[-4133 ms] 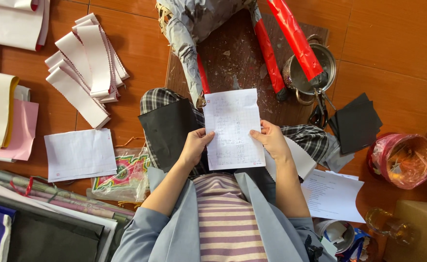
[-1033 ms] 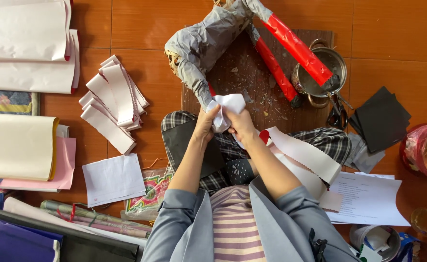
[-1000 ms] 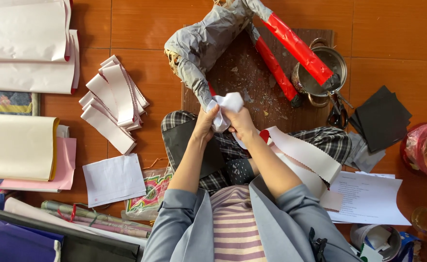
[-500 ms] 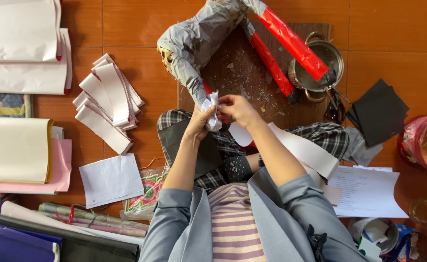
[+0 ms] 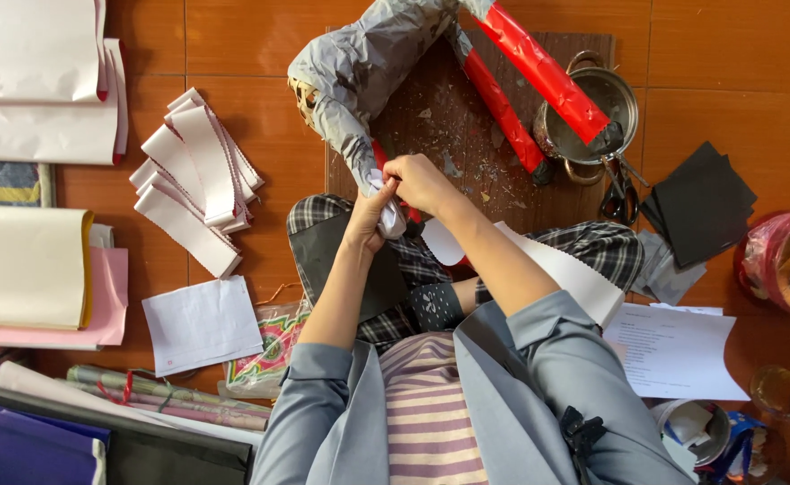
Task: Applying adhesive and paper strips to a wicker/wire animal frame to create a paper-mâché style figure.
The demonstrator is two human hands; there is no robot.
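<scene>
Orange tiled floor (image 5: 251,36), both left hand (image 5: 370,216) and right hand (image 5: 420,182) pinched tight around crumpled white paper (image 5: 389,214)

The person wears a grey-blue jacket (image 5: 538,377) with sleeves pushed up to the elbows, a pink-and-purple striped shirt (image 5: 431,413), and black-and-white checked trousers (image 5: 417,269).

Left hand (image 5: 368,211) & right hand (image 5: 420,180) met over the lap, both pinching a crumpled white paper (image 5: 391,216) against the silver paper-wrapped figure (image 5: 359,76) on a dark wooden board (image 5: 467,117). Red paper rolls (image 5: 538,67) leaned by a metal pot (image 5: 597,112); scissors (image 5: 617,189) just beside. Folded white strips (image 5: 197,180) lay on the tile floor (image 5: 251,36), black sheets (image 5: 700,202) well apart.
</scene>
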